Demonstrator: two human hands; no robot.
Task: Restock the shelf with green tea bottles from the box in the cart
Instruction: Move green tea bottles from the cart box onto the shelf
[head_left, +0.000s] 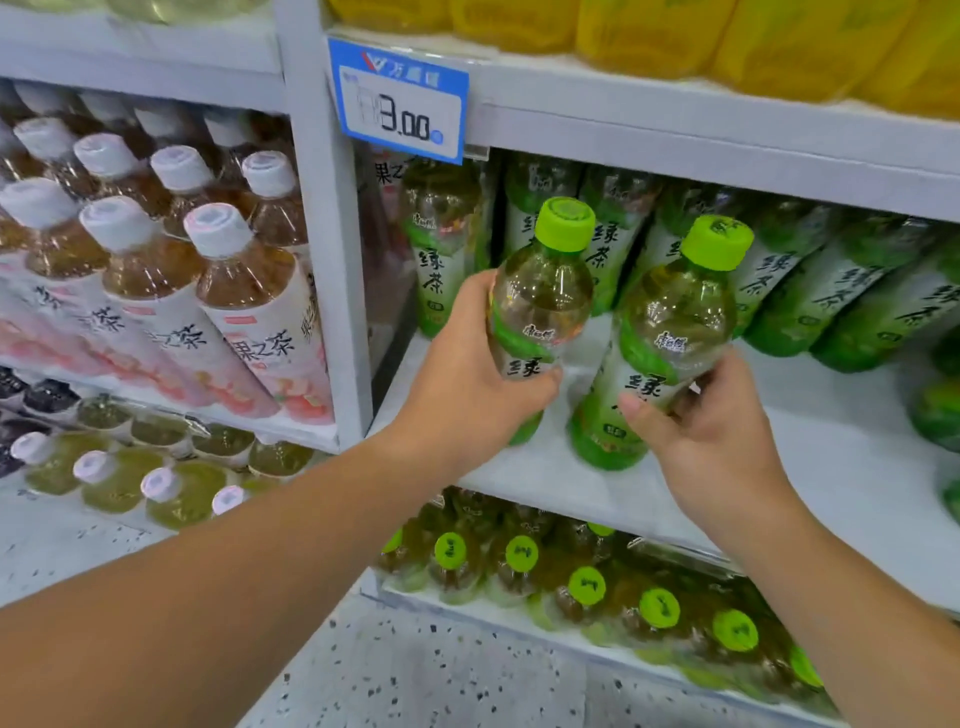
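Two green tea bottles with lime caps stand at the front of the white middle shelf (810, 467). My left hand (467, 389) grips the left bottle (540, 306) round its label. My right hand (711, 436) grips the right bottle (675, 332) low on its label; its base touches the shelf. Behind them, further green tea bottles (831, 306) line the back of the same shelf. The box and cart are out of view.
A blue price tag (402, 101) reading 3.00 hangs from the shelf above. Peach tea bottles with white caps (244, 312) fill the left bay. Green-capped bottles (587, 587) crowd the lower shelf, yellow bottles (675, 31) the top one. Speckled floor lies below.
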